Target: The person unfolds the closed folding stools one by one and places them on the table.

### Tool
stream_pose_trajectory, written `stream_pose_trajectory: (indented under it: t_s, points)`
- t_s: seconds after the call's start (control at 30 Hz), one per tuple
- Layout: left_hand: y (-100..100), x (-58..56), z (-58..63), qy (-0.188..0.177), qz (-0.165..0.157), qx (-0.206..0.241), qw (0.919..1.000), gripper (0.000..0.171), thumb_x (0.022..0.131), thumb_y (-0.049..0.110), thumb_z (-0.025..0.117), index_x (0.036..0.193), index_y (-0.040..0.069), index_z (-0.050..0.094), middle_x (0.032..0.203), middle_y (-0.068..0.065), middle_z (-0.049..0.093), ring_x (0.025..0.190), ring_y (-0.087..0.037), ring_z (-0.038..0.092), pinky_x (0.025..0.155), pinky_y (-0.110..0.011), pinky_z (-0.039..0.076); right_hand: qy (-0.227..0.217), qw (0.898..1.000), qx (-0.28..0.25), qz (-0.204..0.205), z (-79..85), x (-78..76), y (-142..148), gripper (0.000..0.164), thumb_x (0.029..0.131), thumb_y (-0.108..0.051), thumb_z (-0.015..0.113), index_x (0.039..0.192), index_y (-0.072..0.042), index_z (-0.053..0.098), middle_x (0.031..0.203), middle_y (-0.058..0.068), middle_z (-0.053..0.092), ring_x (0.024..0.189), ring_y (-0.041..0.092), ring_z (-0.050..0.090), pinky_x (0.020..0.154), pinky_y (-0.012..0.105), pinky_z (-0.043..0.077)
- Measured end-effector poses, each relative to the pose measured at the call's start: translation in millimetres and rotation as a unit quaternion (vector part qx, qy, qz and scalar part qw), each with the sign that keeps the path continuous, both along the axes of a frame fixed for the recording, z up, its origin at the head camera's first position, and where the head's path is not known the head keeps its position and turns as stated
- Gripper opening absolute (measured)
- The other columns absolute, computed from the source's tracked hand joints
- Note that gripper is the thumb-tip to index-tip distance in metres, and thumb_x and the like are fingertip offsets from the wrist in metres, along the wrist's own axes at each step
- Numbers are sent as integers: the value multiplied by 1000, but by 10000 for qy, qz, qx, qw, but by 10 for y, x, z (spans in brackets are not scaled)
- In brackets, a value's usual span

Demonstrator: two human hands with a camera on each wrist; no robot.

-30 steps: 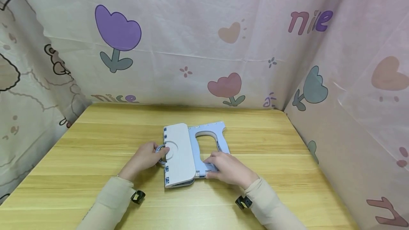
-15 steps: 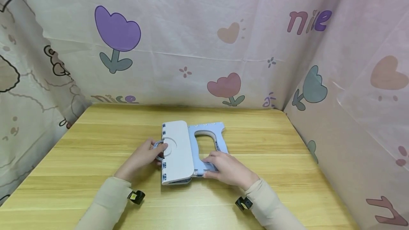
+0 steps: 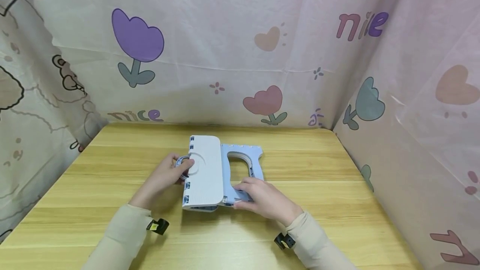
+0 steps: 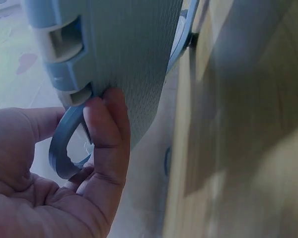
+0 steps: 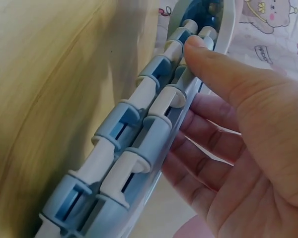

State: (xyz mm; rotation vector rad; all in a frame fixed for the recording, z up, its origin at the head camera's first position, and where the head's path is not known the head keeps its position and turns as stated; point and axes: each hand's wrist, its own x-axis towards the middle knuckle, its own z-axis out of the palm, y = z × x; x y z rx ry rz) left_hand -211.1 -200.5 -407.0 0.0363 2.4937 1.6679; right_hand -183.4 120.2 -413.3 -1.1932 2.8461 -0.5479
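A folding step stool, partly folded, is at the middle of the table, with a white top panel [image 3: 206, 178] and a light-blue leg frame [image 3: 226, 170]. My left hand [image 3: 163, 176] grips its left edge at the ring-shaped handle [image 3: 179, 162], thumb on the white panel. In the left wrist view, fingers [image 4: 107, 148] press the panel's underside beside the handle ring [image 4: 59, 151]. On the frame's near end, my right hand [image 3: 266, 199] holds the blue leg. The right wrist view has the thumb [image 5: 208, 57] on a row of blue-and-white hinges [image 5: 154, 104], other fingers behind.
The stool is over a wood-grain table [image 3: 300, 157]. A printed curtain [image 3: 210, 32] stands along the back and both sides. Each sleeve carries a small black wrist camera, one on the left [image 3: 157, 226], one on the right [image 3: 285, 241].
The white panel and my left hand have moved left and farther from me. My right hand and the blue frame have shifted slightly left, both grips kept.
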Motion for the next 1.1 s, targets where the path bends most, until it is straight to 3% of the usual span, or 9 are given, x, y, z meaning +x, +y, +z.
stream_pose_trajectory:
  t_s: [0.3,0.53,0.73,1.1]
  points:
    - [25,17,200,184,167,-319,9992,43,110,37,61,124,-1,44,102,-16,70,78,-17,71,74,-34,67,441,9989,-83,137,45,44,-54,50,93,-41,84,131,-8,75,115,-3,74,91,4,62,84,24,62]
    - [59,39,384,494,179,-535,9972,47,110,40,61,127,0,44,98,-16,75,77,-19,73,73,-32,65,732,9966,-304,215,72,58,-66,50,95,-42,82,131,-8,76,114,-3,76,87,3,62,75,17,57]
    - [96,61,521,607,155,-491,9968,57,109,43,62,140,0,43,108,-21,78,81,-18,76,74,-28,64,764,9951,-609,141,52,63,-66,49,97,-41,80,131,-7,76,117,0,78,89,4,67,75,18,58]
    - [155,94,708,867,221,-489,9948,55,107,44,64,143,4,49,117,-20,80,89,-16,76,76,-27,63,690,9886,-1334,137,12,83,-89,48,95,-38,82,130,-6,76,117,2,79,87,6,69,74,17,58]
